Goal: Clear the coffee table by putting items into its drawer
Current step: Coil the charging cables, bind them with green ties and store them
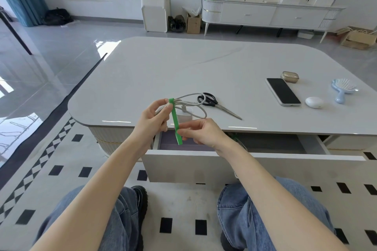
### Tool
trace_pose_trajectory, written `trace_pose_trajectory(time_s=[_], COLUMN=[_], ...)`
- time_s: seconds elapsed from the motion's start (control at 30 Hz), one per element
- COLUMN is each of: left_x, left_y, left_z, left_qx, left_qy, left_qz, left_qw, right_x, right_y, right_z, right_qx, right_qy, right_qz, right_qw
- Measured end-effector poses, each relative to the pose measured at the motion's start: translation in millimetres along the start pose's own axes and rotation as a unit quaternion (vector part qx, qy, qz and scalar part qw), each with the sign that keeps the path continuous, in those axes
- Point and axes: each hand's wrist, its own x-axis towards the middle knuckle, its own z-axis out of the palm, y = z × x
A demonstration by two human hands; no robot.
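Observation:
My left hand (156, 117) pinches a coiled white charging cable (195, 106) where a green strap (175, 120) wraps it, above the white coffee table's (183, 67) front edge. A white charger block (184, 116) hangs from the cable behind the strap. My right hand (201, 131) pinches the strap's lower end over the open drawer (244, 164). On the table lie black-handled scissors (216, 105), a dark phone (283, 91), a white earbud case (314, 102), a small tan case (289, 76) and a light blue hairbrush (342, 89).
The drawer sticks out toward my knees (255, 199), its inside largely hidden by my hands. A white sideboard (265, 14) with boxes and bags stands along the far wall, cardboard boxes (357, 37) beside it. Tiled floor lies to the left.

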Motion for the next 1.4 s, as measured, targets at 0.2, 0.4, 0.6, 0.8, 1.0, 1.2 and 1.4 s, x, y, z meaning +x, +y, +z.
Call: trace_pose_trajectory(time_s=[0.2, 0.4, 0.6, 0.8, 1.0, 1.2, 1.4], left_x=[-2.3, -5.8, -7.7, -9.0, -9.4, -7.4, -4.6], left_y=[1.9, 5.5, 9.0, 15.3, 17.2, 16.4, 10.6], left_z=[0.5, -2.8, -12.9, -22.6, -28.1, -34.3, -41.5], left_qx=[-0.010, -0.031, -0.022, -0.062, -0.084, -0.071, 0.047], left_qy=[-0.027, -0.096, -0.172, -0.252, -0.312, -0.338, -0.365], left_qz=[-0.021, -0.044, -0.049, -0.019, -0.038, -0.062, -0.070], left_qw=[0.999, 0.994, 0.984, 0.966, 0.945, 0.936, 0.927], right_x=[6.4, 10.6, 14.0, 12.8, 8.3, 4.9, 1.7], right_y=[10.3, 12.1, 11.7, 7.5, -2.6, -6.8, -9.7], right_z=[8.4, 3.7, -11.3, -17.4, -20.6, -26.0, -30.2], right_qx=[0.015, 0.091, 0.298, 0.478, 0.547, 0.542, 0.385], right_qy=[0.024, 0.075, -0.065, -0.152, -0.206, -0.190, -0.167], right_qz=[0.003, -0.016, 0.032, 0.093, 0.078, 0.088, 0.054], right_qw=[1.000, 0.993, 0.952, 0.860, 0.808, 0.814, 0.906])
